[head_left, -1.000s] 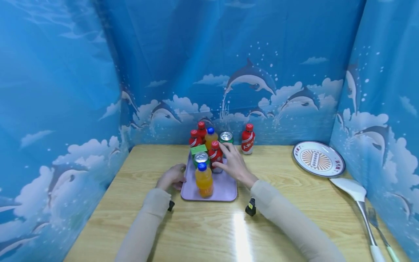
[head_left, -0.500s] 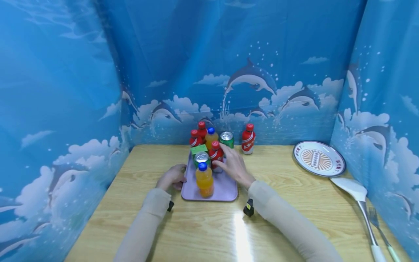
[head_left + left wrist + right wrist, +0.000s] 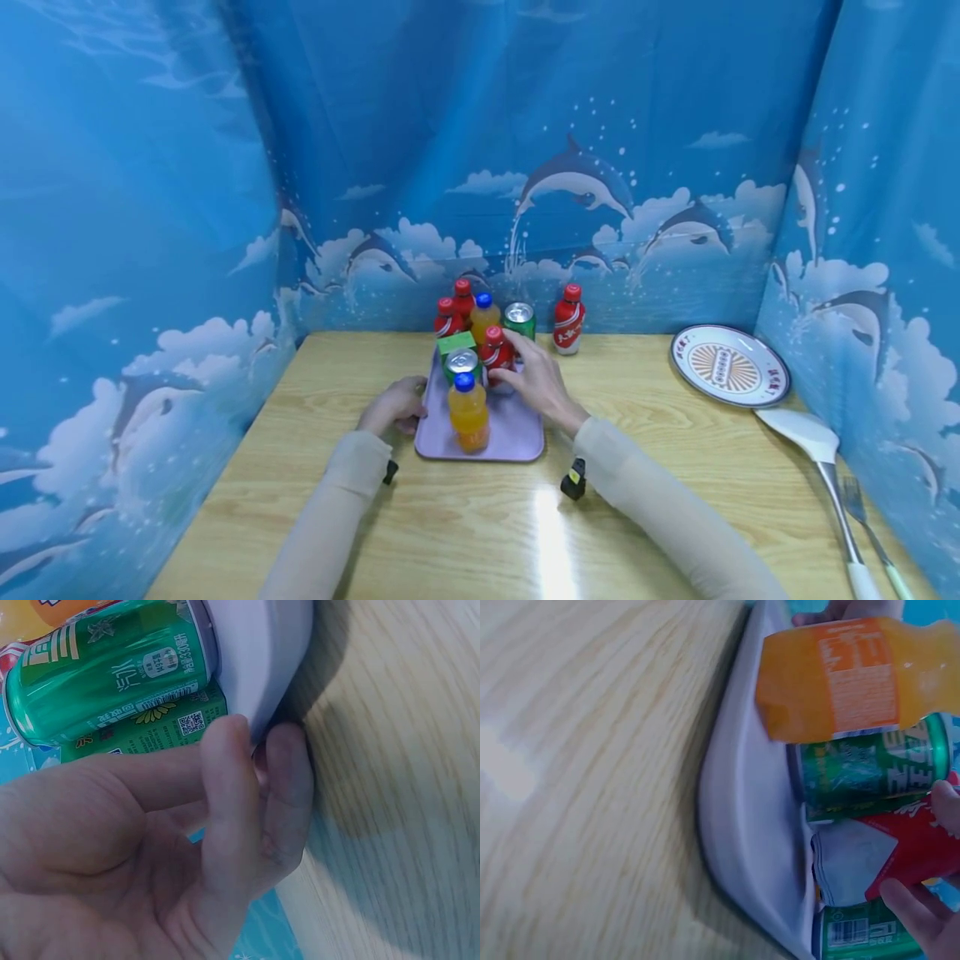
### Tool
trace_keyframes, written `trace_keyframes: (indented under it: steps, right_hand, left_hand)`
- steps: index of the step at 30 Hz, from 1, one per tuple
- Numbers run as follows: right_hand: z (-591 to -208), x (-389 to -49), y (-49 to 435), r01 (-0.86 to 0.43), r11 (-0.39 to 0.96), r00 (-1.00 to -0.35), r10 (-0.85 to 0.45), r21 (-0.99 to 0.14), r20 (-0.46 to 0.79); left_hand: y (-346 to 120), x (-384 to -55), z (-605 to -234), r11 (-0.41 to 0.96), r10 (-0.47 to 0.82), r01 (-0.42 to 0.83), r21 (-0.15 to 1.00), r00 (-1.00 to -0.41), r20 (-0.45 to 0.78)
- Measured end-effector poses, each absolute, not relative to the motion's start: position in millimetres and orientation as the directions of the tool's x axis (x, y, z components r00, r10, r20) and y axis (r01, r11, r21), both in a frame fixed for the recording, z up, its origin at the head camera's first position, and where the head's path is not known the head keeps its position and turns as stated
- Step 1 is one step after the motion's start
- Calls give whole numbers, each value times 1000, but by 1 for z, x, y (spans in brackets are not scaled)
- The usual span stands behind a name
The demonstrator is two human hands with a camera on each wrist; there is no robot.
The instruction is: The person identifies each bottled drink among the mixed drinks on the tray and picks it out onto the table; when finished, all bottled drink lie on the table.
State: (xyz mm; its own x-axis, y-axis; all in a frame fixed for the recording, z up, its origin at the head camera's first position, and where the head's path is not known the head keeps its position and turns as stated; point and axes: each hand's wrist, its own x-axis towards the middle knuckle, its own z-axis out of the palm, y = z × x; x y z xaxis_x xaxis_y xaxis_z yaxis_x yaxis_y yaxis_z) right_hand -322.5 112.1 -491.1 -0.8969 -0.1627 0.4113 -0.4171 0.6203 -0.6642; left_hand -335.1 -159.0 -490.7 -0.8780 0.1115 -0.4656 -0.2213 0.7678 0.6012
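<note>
A lilac tray point(image 3: 517, 437) lies on the table, loaded with drinks. My right hand point(image 3: 536, 375) grips a red bottle point(image 3: 497, 354) with a white lower part, thumb and fingers on either side of it. In the right wrist view this bottle point(image 3: 900, 851) lies between a green can point(image 3: 870, 769) and another green can point(image 3: 866, 934). An orange juice bottle point(image 3: 468, 417) with a blue cap stands at the tray's front. My left hand point(image 3: 393, 404) holds the tray's left edge, its fingers curled at the rim; a green can point(image 3: 112, 671) and a green carton point(image 3: 180, 720) are beside it.
At the back stand two red bottles point(image 3: 462, 300), another juice bottle point(image 3: 483, 315) and a green can point(image 3: 520, 319). A lone red bottle point(image 3: 568, 319) stands right of them. Farther right lie a plate point(image 3: 729, 365), a serving spoon point(image 3: 813, 437) and a fork point(image 3: 862, 517).
The red bottle in my right hand has shifted slightly to the right, and the hand has moved a little with it. My left hand and the tray stay in place.
</note>
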Motion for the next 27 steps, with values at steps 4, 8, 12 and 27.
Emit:
trace_keyframes:
  steps: [4,8,12,27]
  right_hand:
    - [-487,-322,115,-402,548,-910,-152,-733,386]
    - [-479,-319,118,-370,452,-927,-117,-812,357]
    - [-471,-314,121,-319,394,-946,-82,-862,313]
    - [-453,-308,141,-333,292,-943,-105,-896,316]
  left_hand:
    - [-159,-335,-492,768,110,-225,600,-876,-469]
    - [-159,-335,-493,764,114,-222,606,-878,-466]
    - [-160,-335,-493,762,117,-220,609,-878,-464]
    - [-161,-332,-493,727,140,-211,654,-887,-441]
